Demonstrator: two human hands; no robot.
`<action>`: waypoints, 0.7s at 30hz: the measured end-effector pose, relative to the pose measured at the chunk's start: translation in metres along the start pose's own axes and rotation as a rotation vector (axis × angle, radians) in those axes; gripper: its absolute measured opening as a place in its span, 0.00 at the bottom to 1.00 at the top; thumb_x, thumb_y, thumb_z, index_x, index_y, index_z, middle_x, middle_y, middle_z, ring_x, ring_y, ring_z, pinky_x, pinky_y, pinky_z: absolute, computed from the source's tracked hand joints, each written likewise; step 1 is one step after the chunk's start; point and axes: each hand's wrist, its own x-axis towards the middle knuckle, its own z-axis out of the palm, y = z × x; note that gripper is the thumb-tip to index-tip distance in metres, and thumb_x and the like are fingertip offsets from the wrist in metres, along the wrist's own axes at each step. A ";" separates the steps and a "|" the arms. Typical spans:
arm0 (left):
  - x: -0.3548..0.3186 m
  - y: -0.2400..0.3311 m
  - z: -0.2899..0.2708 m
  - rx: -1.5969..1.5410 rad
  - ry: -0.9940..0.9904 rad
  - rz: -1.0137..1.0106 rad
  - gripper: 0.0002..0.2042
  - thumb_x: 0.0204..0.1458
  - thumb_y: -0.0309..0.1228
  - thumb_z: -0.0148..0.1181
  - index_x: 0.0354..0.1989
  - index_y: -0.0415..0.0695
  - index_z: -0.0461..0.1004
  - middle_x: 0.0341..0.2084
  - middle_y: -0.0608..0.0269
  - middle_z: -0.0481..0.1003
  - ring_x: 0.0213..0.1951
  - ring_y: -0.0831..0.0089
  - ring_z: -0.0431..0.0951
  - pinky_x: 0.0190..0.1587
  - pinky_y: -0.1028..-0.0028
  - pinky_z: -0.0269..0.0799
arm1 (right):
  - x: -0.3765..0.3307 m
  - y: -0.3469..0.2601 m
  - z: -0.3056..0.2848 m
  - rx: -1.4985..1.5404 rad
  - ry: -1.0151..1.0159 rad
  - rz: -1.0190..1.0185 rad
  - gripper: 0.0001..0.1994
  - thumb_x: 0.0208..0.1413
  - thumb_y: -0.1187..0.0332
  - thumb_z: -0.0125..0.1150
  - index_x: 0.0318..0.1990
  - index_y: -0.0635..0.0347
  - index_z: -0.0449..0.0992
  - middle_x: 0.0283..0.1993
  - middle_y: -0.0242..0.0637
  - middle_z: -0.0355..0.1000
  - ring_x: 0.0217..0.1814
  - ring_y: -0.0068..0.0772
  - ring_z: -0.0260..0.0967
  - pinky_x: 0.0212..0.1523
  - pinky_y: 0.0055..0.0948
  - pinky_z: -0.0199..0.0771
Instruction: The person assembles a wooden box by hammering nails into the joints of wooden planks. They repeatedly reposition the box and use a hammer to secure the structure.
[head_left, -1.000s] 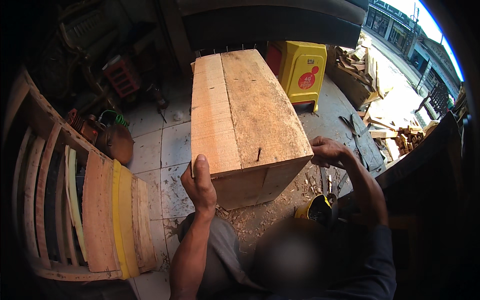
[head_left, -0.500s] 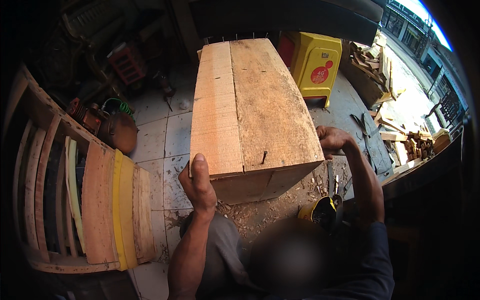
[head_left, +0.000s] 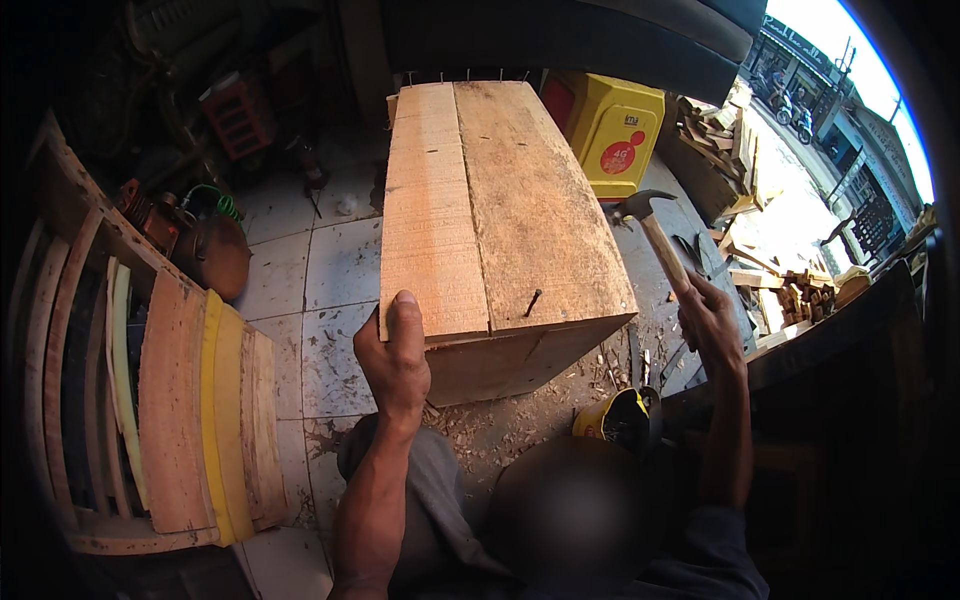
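Note:
A wooden box [head_left: 540,200] topped with two planks stands before me. My left hand [head_left: 398,355] grips its near left corner, thumb on the top plank and fingers down over the edge. Near the right front corner one nail [head_left: 533,302] sticks up, leaning a little. My right hand [head_left: 712,320] is wrapped around the wooden handle of a claw hammer [head_left: 660,243], its head raised to the right of the box. A row of several nails [head_left: 468,75] stands along the far end of the top.
A yellow plastic stool [head_left: 618,130] stands behind the box. Wood offcuts [head_left: 805,295] lie at right, and a yellow container [head_left: 612,412] sits on the shaving-strewn floor. A wooden frame with slats [head_left: 175,400] fills the left; an air compressor [head_left: 213,255] stands beyond it.
My right hand has moved away from the box's right side, and the hammer has come up into view. My left hand keeps its hold on the corner. The view has shifted slightly.

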 end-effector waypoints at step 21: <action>-0.001 0.004 -0.004 0.004 0.015 -0.004 0.19 0.67 0.41 0.49 0.40 0.34 0.74 0.32 0.64 0.74 0.38 0.75 0.68 0.44 0.70 0.66 | -0.132 -0.149 -0.012 -0.422 0.202 -0.687 0.26 0.61 0.74 0.59 0.68 0.66 0.67 0.37 0.50 0.79 0.35 0.43 0.81 0.33 0.40 0.79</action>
